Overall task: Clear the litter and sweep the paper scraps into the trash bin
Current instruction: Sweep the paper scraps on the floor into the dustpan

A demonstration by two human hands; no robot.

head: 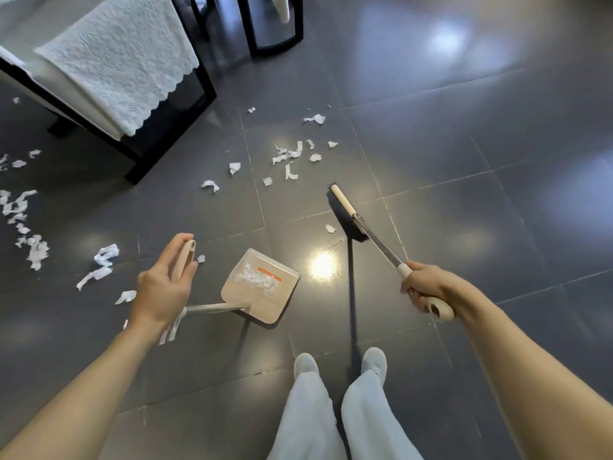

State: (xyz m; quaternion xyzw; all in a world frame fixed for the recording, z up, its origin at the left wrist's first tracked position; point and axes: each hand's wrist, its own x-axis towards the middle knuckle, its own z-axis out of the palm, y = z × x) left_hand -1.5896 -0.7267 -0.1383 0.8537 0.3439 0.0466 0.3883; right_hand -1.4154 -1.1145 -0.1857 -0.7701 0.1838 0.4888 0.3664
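person is standing on the dark tiled floor (464, 161), white shoes (306, 363) at the near edge. left hand (164, 287) is holding the top of the dustpan (258, 287) handle, fingers (179, 247) lying loosely along it and thumb closing the hold; not a tight grip. the pan is resting on the floor, mouth opening away from the person, paper scraps (255, 278) lying inside.

right hand (424, 287) is gripping the end of the broom (348, 210), fingers fully curled round it. the broom head is sitting on the floor beyond and right of the pan, long axis running near-right to far-left. a single scrap (330, 229) is lying just beside the bristles, between head and pan mouth. the main cluster (288, 156) is lying beyond the head, to its left. judgement: the right hand, the nearer one, is going to have to reach past that cluster and draw back toward the pan.

a side trail (26, 227) is lying far left, near the cloth-draped chair (122, 61). trash bin is not showing.
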